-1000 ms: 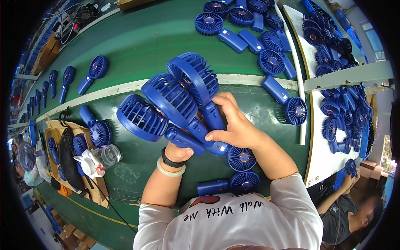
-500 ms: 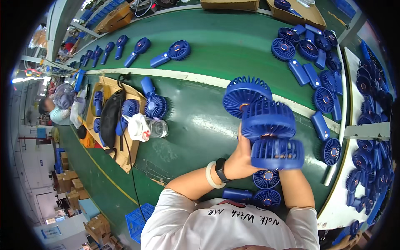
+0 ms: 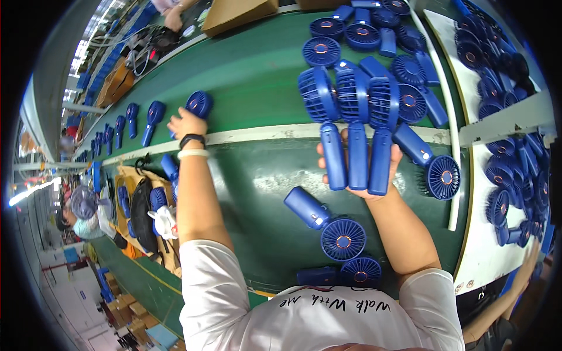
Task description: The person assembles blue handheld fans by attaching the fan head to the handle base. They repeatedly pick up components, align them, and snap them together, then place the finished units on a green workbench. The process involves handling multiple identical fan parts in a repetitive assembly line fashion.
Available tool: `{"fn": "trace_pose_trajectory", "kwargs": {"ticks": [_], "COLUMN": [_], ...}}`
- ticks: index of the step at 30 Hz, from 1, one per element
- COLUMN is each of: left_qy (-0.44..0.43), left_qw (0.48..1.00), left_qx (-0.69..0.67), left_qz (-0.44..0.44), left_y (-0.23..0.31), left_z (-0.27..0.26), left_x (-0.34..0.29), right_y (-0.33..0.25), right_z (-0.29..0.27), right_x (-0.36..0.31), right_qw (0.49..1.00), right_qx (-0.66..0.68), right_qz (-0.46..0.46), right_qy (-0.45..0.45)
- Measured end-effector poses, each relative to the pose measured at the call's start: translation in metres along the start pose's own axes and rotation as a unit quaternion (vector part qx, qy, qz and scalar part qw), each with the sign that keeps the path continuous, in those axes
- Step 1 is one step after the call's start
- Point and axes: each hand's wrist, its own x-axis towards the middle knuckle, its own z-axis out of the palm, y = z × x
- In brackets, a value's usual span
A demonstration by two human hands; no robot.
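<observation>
Three blue handheld fans point(image 3: 357, 157) stand side by side in my right hand point(image 3: 393, 171), which is wrapped round their handles from behind. Their round heads point away from me. On the far left, my left hand point(image 3: 188, 124) closes over the handle of another blue handheld fan point(image 3: 199, 103) on the green belt; that handle is mostly hidden. Close to my body lies a loose fan point(image 3: 343, 240) with its handle angled up to the left. A further fan point(image 3: 360, 272) sits partly hidden by my shirt.
A row of fans point(image 3: 153, 120) runs along the green belt point(image 3: 252, 76) to the left. Many more fans point(image 3: 408, 69) crowd the right end beside a white pipe point(image 3: 453, 175). An open carton point(image 3: 167, 245) holds a black pouch. Another person's hand point(image 3: 174, 19) shows beyond the belt.
My left hand has left the bunch of fans and reached far left to a fan on the belt. My right hand now holds three fans alone. The view has shifted.
</observation>
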Motion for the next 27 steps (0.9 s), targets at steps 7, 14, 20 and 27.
{"fn": "trace_pose_trajectory", "kwargs": {"ticks": [7, 14, 20, 27], "left_qy": [-0.208, -0.181, -0.040, -0.273], "left_qw": [0.973, 0.934, 0.922, 0.672], "left_qx": [0.056, -0.040, -0.131, -0.687], "left_qz": [0.085, 0.305, 0.363, 0.047], "left_y": [-0.014, 0.015, 0.010, 0.025], "left_z": [0.013, -0.003, -0.036, -0.083], "left_x": [0.037, -0.020, -0.042, -0.130], "right_y": [-0.004, 0.000, 0.004, 0.006], "right_z": [-0.001, 0.003, 0.008, 0.011], "right_x": [-0.001, -0.006, -0.007, -0.015], "right_qw": [1.000, 0.998, 0.994, 0.989], "right_qx": [-0.010, -0.057, -0.103, -0.140], "right_qz": [-0.006, 0.004, 0.037, 0.052], "right_qy": [-0.010, 0.015, 0.007, 0.010]}}
